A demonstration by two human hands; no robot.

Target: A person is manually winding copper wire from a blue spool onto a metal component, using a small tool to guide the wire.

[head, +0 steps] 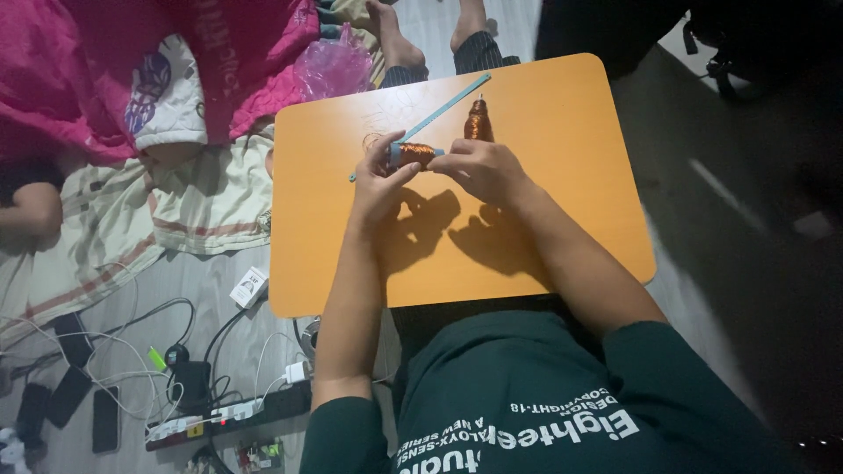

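Over an orange lap table [562,219], my left hand [379,180] and my right hand [481,167] together hold a small spool of copper wire [414,154], one hand at each end. A thin light-blue strip [443,110] runs from the spool area diagonally up toward the table's far edge, with its lower end poking out left of my left hand. A second copper wire spool [477,123] stands upright on the table just behind my right hand. A loose loop of thin wire [372,140] lies beside my left fingers.
A pink blanket [105,70] and striped cloth [211,202] lie left of the table. A crumpled pink plastic bag [332,66] sits at the table's far left corner. Another person's feet [426,31] rest beyond it. A power strip [230,412], cables and phones [70,395] cover the floor.
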